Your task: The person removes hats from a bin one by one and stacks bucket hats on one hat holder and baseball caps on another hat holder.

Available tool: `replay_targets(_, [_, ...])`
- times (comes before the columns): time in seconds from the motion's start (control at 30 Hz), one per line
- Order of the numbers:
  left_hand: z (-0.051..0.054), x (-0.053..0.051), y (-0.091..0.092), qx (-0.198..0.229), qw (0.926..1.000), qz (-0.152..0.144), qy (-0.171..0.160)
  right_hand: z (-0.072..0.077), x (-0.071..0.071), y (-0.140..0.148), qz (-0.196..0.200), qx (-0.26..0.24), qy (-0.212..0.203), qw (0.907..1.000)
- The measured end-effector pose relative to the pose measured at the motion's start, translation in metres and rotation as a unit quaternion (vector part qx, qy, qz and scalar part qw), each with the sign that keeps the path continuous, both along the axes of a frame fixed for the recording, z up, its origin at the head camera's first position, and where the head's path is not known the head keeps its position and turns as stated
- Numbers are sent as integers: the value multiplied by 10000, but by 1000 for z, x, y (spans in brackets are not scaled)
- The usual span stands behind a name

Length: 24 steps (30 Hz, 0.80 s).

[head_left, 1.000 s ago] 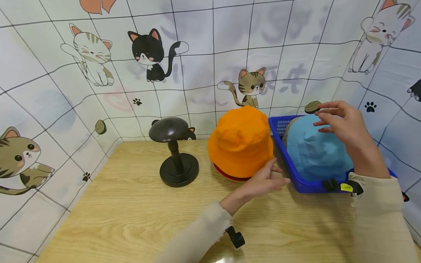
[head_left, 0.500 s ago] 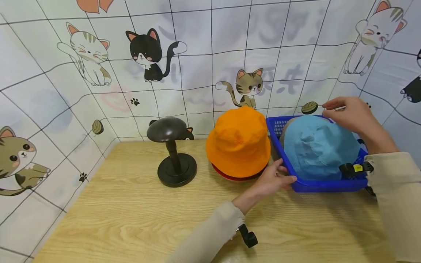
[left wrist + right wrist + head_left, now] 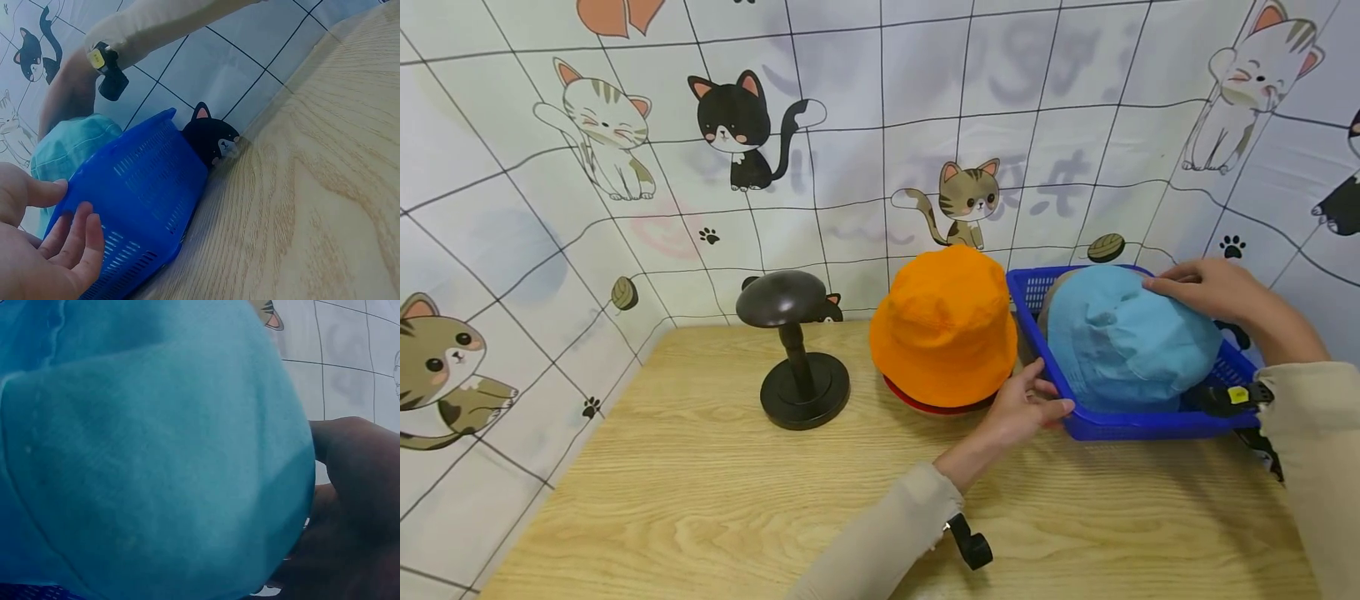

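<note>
In the head view, my left hand (image 3: 1018, 406) touches the front left corner of a blue basket (image 3: 1123, 427); its thumb lies at the rim and its loosely bent fingers against the outer wall. My right hand (image 3: 1221, 290) holds the far right edge of a light blue hat (image 3: 1131, 342) in the basket, thumb on the cloth. The right wrist view shows that hand (image 3: 362, 494) at the edge of the hat (image 3: 150, 469), fingertips hidden behind it. An orange bucket hat (image 3: 947, 333) sits left of the basket, a red brim (image 3: 936, 408) showing beneath.
A black hat stand (image 3: 801, 367) with a rounded top stands on the wooden table (image 3: 715, 500), left of the orange hat. Behind the table hangs a cat-printed backdrop (image 3: 850, 167). Something greyish-brown (image 3: 1047, 312) shows in the basket behind the blue hat.
My right hand has moved right and come down from above the basket onto the blue hat. My left hand has moved slightly right, from beside the orange hat to the basket's corner.
</note>
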<state>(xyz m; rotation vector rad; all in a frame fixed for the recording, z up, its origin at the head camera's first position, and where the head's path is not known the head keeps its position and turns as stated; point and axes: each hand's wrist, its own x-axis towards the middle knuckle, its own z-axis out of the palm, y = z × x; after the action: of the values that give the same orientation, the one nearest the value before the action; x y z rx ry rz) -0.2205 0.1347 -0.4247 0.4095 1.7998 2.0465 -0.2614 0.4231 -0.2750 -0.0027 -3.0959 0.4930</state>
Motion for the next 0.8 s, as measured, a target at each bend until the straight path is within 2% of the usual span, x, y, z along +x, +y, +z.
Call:
replay_targets(0.33, [0,2,1,172,9996,73,-199,3,22,-7,34,-390,210,9990])
replay_targets(0.5, [1,2,2,213,9994,164,-236,4,22,-8,98,-441,409,9981])
replay_targets(0.67, [0,2,3,270,9990,125,-346,3,21,-8,25,-517,547,9972])
replay_targets(0.8, [0,3,4,279,9987,164,-401,2,24,-12,-157,-717,932,9929])
